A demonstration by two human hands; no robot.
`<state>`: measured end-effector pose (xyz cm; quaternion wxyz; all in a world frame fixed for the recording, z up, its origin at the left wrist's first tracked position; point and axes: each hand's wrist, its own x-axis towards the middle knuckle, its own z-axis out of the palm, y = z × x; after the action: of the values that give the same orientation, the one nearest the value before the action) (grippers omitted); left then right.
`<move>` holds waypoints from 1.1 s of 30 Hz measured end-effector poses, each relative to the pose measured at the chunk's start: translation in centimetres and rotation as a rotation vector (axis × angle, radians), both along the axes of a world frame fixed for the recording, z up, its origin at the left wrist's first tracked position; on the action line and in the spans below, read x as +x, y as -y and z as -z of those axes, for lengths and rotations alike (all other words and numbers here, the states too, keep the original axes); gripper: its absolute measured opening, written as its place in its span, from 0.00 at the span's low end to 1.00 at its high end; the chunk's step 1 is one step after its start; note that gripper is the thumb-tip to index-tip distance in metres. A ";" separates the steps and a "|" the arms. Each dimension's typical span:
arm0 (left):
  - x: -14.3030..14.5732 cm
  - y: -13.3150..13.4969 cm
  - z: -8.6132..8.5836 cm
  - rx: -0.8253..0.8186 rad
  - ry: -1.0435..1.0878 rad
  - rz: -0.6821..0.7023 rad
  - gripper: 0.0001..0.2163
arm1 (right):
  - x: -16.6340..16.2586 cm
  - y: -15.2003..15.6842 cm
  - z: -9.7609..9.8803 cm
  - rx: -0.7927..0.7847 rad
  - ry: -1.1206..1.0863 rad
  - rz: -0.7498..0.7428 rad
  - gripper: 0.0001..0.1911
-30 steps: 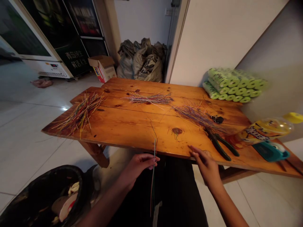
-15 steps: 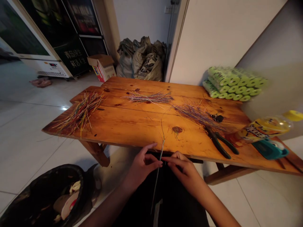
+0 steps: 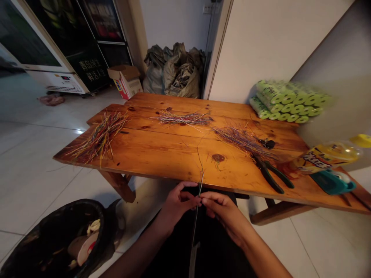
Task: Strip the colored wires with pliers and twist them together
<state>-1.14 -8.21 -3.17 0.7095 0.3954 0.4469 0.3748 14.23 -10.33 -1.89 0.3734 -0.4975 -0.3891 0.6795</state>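
A few thin wires, pale and dark, run upright over the table's near edge and down over my dark-clothed lap. My left hand pinches them between thumb and fingertips, its index finger stretched out behind them. From the other side my right hand is closed in a pinch, thumb against forefinger, right at the wires; the exact strand in its fingertips is too small to make out. Small wire scraps lie just beyond, on the wooden table.
Bundles of coloured wires lie on the left, middle and right of the table. Pliers, a drink bottle, a teal holder and green-wrapped rolls occupy the right side. A lined bin stands at lower left.
My right hand has drawn its fingers in from a stretched forefinger to a pinch at the wires. My left hand keeps its grip, its index finger slightly lower.
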 end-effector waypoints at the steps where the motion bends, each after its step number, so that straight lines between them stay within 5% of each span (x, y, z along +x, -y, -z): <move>1: 0.1 0.0 0.0 -0.005 0.021 -0.002 0.22 | -0.1 0.0 0.1 -0.040 -0.034 0.024 0.12; 8: 0.2 0.2 0.9 0.017 0.140 0.053 0.18 | -0.5 0.4 0.6 -0.097 -0.169 0.071 0.11; 14: 0.3 0.4 1.5 0.033 0.159 0.087 0.17 | -0.6 0.5 0.6 0.138 0.031 0.072 0.12; 18: -1.0 -0.3 0.8 0.056 0.047 0.263 0.18 | -0.3 0.6 0.0 0.242 0.156 0.002 0.12; 23: -2.9 -1.6 -1.1 0.275 -0.076 0.534 0.15 | 0.1 0.9 -0.7 0.125 0.027 -0.207 0.12; 27: -3.0 -1.7 -1.5 0.496 -0.132 0.563 0.08 | -0.2 1.4 -0.8 -0.018 -0.141 -0.261 0.12; 33: -2.4 -0.5 0.2 0.255 0.122 0.475 0.08 | -0.6 2.0 -0.5 -0.107 -0.176 -0.254 0.11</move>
<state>-3.57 -7.69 -3.32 0.7476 0.5520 0.2474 0.2742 13.64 -12.34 -1.38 0.2899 -0.4021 -0.3780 0.7819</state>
